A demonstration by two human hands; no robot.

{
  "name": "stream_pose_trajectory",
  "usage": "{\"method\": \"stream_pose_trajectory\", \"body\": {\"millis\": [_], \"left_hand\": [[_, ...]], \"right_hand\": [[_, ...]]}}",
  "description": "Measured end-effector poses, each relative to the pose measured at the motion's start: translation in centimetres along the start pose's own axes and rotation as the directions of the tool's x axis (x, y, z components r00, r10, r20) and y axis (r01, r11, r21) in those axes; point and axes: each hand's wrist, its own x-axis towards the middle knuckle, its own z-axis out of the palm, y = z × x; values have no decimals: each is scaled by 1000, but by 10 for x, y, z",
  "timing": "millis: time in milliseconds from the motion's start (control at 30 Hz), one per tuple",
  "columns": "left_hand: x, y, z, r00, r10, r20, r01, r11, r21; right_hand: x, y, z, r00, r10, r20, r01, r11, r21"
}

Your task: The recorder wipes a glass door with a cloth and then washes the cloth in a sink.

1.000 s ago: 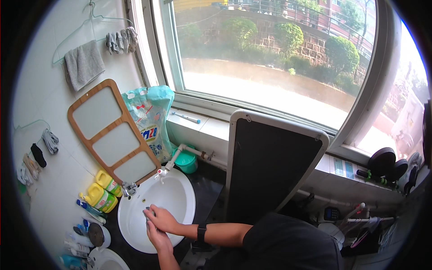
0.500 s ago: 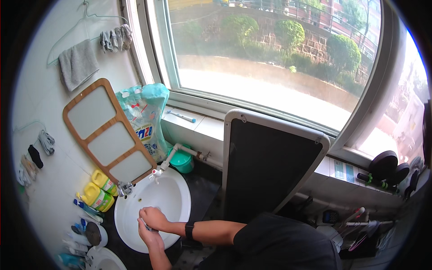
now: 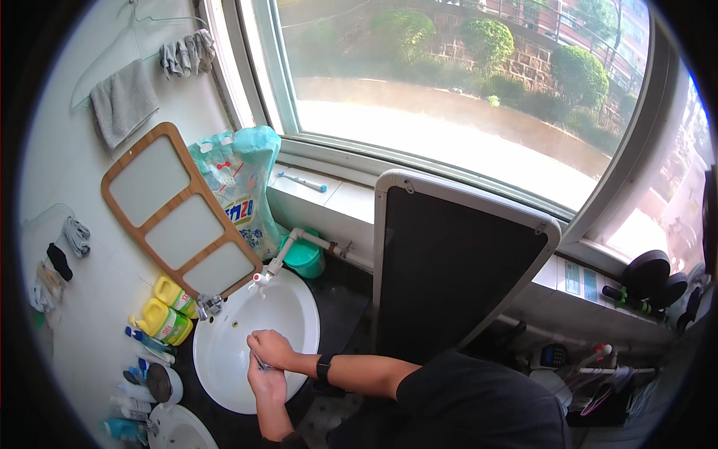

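Observation:
Over the white washbasin (image 3: 224, 374) my two hands are pressed together. My right hand (image 3: 271, 349), on the arm with a black wristband (image 3: 323, 369), is a closed fist on top. My left hand (image 3: 268, 383) lies against it from below, its fingers curled up and partly hidden. A small grey-blue bit (image 3: 262, 365) shows between the palms; its kind cannot be made out. Beyond the hands are a metal faucet (image 3: 209, 307) at the basin's rim and a white tap with a red mark (image 3: 259, 280) on a pipe.
Left of the basin stand yellow jugs (image 3: 166, 322) and bottles, with a second basin (image 3: 179, 430) at the lower left. A wood-framed panel (image 3: 166, 236) leans behind, beside a teal bag (image 3: 247, 202) and green bucket (image 3: 305, 258). A dark white-rimmed board (image 3: 441, 262) stands to the right.
My joined hands have shifted slightly right and up over the basin, still pressed together. The whole view has turned a little.

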Motion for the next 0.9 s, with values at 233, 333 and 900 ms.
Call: {"method": "stream_pose_trajectory", "body": {"millis": [233,333,900], "left_hand": [[-5,-1,12,997,-72,42,74,996,-49],[-15,-11,44,983,-85,162,93,995,-41],[-1,-27,36,861,-257,439,327,941,-91]], "right_hand": [[-17,-8,-28,973,-230,13,229,963,-142],[-23,-14,-50,985,-130,-116,115,984,-133],[-6,14,-87,957,-290,-21,259,883,-391]]}}
